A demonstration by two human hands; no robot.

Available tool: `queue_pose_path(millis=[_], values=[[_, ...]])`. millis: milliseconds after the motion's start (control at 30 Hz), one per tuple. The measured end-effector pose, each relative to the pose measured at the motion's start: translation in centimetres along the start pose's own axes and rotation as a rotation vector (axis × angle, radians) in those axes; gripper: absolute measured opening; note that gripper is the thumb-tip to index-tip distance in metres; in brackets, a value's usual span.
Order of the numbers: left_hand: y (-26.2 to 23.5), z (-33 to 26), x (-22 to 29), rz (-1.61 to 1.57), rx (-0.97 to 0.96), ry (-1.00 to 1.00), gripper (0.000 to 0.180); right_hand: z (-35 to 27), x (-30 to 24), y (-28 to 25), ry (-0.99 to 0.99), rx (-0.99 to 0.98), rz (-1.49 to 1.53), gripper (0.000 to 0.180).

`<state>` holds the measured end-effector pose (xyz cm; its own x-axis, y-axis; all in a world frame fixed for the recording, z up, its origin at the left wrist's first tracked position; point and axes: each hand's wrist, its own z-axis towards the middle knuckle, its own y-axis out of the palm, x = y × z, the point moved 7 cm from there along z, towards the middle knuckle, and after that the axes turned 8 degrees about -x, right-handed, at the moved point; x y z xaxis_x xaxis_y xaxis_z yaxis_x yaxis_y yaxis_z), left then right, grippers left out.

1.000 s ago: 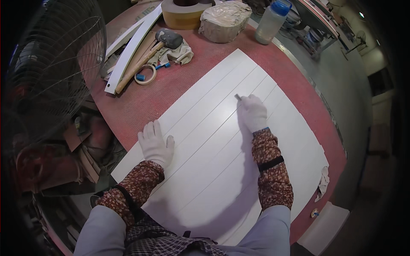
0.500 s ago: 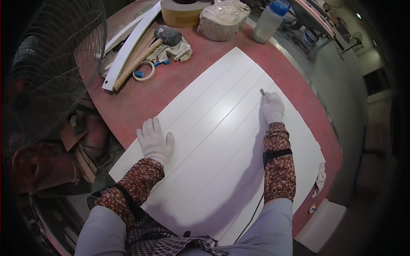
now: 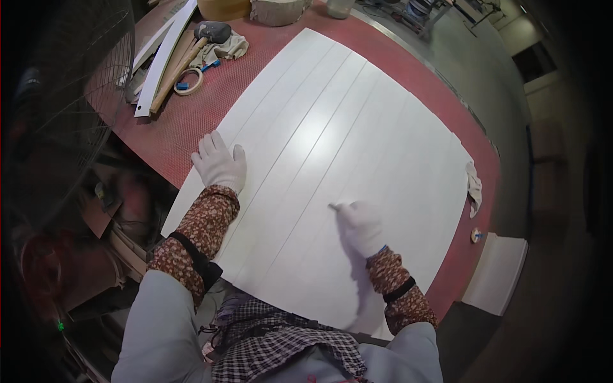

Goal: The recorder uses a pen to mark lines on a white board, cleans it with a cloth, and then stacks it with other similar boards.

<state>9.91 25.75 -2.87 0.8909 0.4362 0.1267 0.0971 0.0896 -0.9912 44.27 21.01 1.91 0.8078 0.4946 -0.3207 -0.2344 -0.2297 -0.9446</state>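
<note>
A large white panel [image 3: 396, 159] with long parallel grooves lies before me on a red mesh-covered table. My left hand [image 3: 220, 163], in a white glove, rests flat near the panel's left edge with its fingers apart. Over the middle right of the panel is my gloved right hand [image 3: 361, 226], closed around a small dark stick-like tool [image 3: 333, 206]. The tool's tip meets the panel near one of the grooves. Most of the tool is hidden in the glove, so I cannot tell its exact kind.
On the red table [image 3: 163, 137] at the far left lie a mallet [image 3: 212, 30], a tape roll [image 3: 189, 82], white strips [image 3: 167, 57] and a rag [image 3: 230, 48]. A fan [image 3: 96, 102] stands at the left. Another crumpled cloth [image 3: 474, 188] lies at the panel's right edge.
My right hand has come nearer and to the left along the panel, still gripping the small tool. The left hand stays flat at the left edge. The view has shifted.
</note>
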Motion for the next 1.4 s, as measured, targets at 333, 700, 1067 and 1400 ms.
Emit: queue_pose_path(millis=[333, 700, 1067, 1400], values=[[0.5, -14.7, 4.3, -0.063, -0.156, 0.392, 0.074, -19.0, -6.0, 3.5, 0.009, 0.061, -0.026, 0.015], [0.6, -31.4, 10.8, -0.238, -0.301, 0.597, 0.078, -29.5, 6.9, 3.2, 0.460, 0.114, -0.141, 0.039], [1.1, -31.7, 15.6, -0.159, -0.355, 0.443, 0.080, -29.8, 7.0, 2.8, 0.168, -0.061, -0.044, 0.034], [2.5, -31.7, 26.0, -0.099, -0.300, -0.003, 0.084, -18.5, 23.0, -3.0, -0.010, -0.069, -0.162, 0.023]])
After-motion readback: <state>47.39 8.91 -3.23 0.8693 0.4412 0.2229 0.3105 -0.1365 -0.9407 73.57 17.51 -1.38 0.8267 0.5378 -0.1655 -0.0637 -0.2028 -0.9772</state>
